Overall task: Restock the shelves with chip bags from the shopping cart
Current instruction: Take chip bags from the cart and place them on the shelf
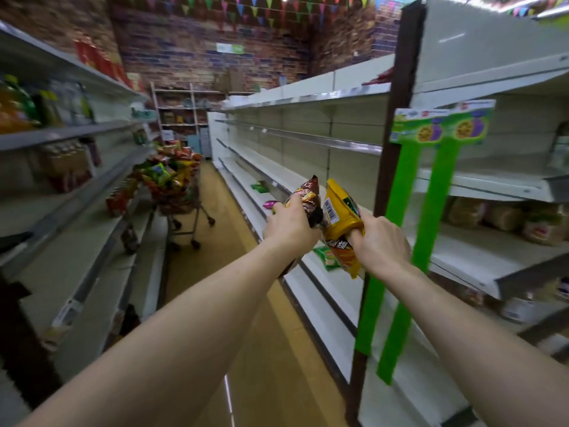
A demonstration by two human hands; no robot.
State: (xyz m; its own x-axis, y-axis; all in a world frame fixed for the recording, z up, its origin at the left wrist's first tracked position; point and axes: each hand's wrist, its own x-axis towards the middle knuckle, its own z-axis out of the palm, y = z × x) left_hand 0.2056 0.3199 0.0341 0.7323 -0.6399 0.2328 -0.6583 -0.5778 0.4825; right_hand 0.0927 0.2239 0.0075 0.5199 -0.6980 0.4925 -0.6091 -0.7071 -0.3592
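Brick walls (197, 50) hung with coloured bunting (246, 4) close the far end of a shop aisle with a yellowish floor (221, 241). Far down the aisle, against the left shelves (92, 131), stands the shopping cart (180, 208), its basket heaped above the rim with chip bags (172, 171) in red, orange, yellow and green. Both bare arms reach forward toward the white shelves on the right (308, 140). The left hand (289, 224) has its fingers curled round a brown chip bag (308, 195), held upright. Just beside it, the right hand (380, 245) grips a yellow chip bag (340, 211) round its middle, thumb across the front and barcode facing the camera. The two bags touch or nearly touch; I cannot tell which. On a low right shelf lie a far green bag (260, 188), a purple bag (268, 205) just beyond the left hand and a near green bag (326, 257) under the held ones. Two green display strips (400, 211) hang down the shelf front at near right. Blurred bottles (18, 109) fill the upper left shelves.
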